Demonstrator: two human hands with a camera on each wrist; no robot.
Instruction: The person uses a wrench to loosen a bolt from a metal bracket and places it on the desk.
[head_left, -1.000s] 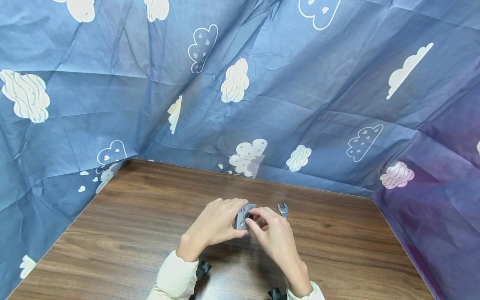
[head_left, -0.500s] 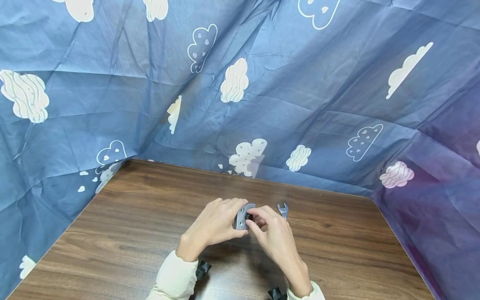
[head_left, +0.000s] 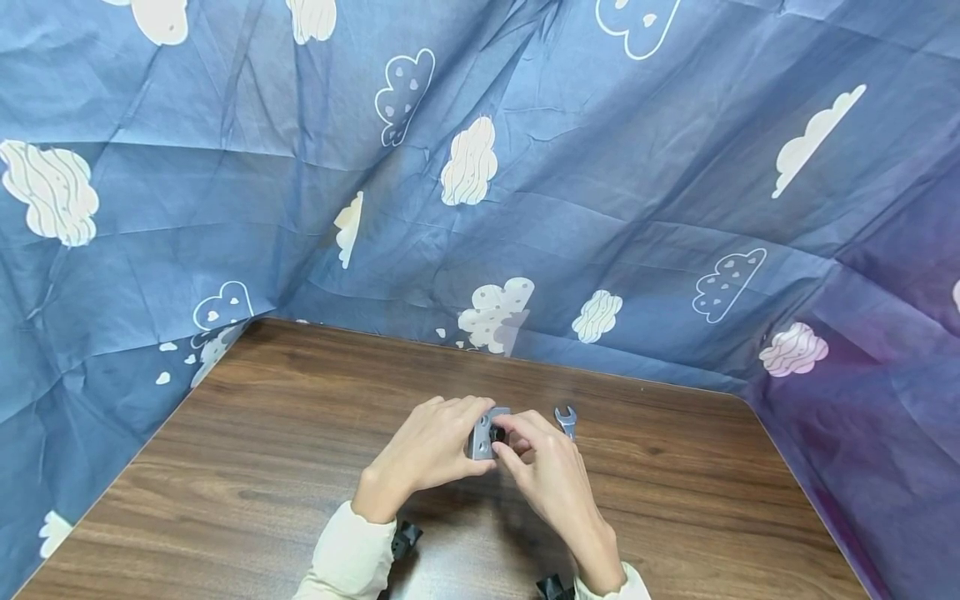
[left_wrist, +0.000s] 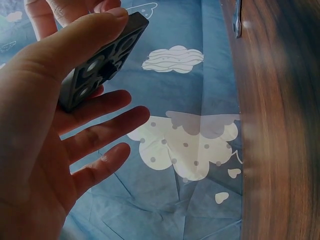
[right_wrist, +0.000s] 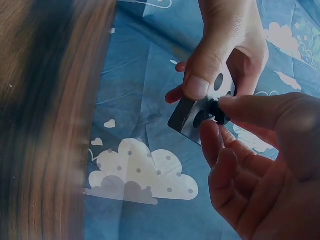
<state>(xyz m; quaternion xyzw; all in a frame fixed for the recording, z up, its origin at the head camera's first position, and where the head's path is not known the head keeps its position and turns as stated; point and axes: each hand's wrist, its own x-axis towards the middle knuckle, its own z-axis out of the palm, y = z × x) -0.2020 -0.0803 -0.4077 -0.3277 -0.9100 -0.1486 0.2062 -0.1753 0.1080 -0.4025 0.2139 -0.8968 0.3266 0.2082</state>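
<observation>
My left hand (head_left: pixel 431 450) grips a grey metal block (head_left: pixel 480 442) with several round holes, thumb on the near side and fingers at the far side. In the right wrist view, the thumb presses the block's (right_wrist: pixel 186 116) face near one end. Between the thumb and index finger of my right hand (head_left: pixel 551 467) is a small black bolt (right_wrist: pixel 217 112), pinched where it sticks out from the middle of the block's face. How deep it sits in the block is hidden. The left wrist view shows the block (left_wrist: pixel 77 92) dark and tilted, held off the table.
An open-ended wrench (head_left: pixel 567 421) lies on the wooden table (head_left: pixel 300 400) just beyond the right hand, its lower part hidden. Blue cloth (head_left: pixel 570 208) with white clouds hangs behind and at both sides of the table.
Both hands and the block stay in nearly the same place. The right thumb and index finger shift slightly around the black bolt, which appears to have turned a little.
</observation>
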